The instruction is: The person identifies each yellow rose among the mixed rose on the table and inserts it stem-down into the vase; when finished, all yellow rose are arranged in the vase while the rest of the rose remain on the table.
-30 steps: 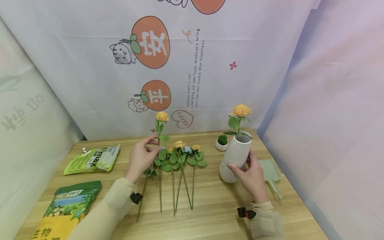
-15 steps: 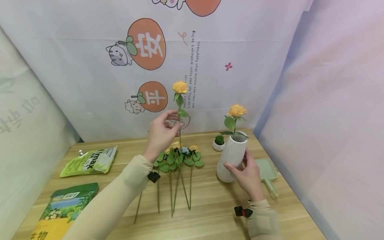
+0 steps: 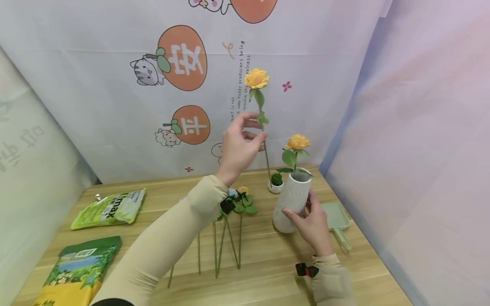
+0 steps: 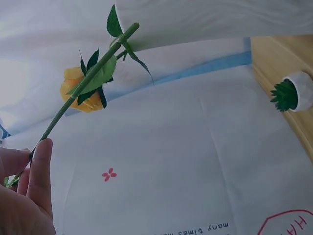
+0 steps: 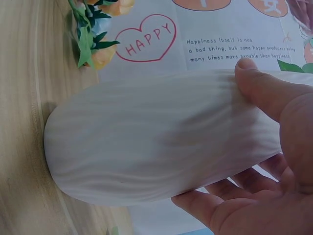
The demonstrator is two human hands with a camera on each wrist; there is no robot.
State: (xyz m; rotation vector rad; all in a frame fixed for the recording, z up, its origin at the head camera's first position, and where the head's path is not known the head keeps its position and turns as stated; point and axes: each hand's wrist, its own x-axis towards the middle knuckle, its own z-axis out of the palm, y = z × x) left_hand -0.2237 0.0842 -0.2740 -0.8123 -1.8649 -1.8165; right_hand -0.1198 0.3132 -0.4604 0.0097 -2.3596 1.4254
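Note:
My left hand point(image 3: 242, 144) pinches the green stem of a yellow rose point(image 3: 256, 79) between thumb and fingers. The rose is held upright in the air, left of the vase, its stem's lower end in front of a small potted succulent point(image 3: 276, 180). In the left wrist view that stem point(image 4: 73, 98) crosses in front of another yellow bloom. My right hand point(image 3: 311, 225) grips a white ribbed vase point(image 3: 292, 197) around its side; its base meets the table in the right wrist view. One yellow rose point(image 3: 297, 142) stands in the vase, its lower stem hidden inside.
Several yellow and light blue flowers point(image 3: 243, 199) lie on the wooden table point(image 3: 268, 272), partly hidden by the left forearm. A pale green dustpan point(image 3: 337, 216) lies right of the vase. Two packets, one light green point(image 3: 111, 208) and one green and yellow point(image 3: 80, 267), lie at left.
My left hand has lifted the yellow rose from among the lying flowers and carried it up and right, toward the vase. The right hand keeps its grip on the vase.

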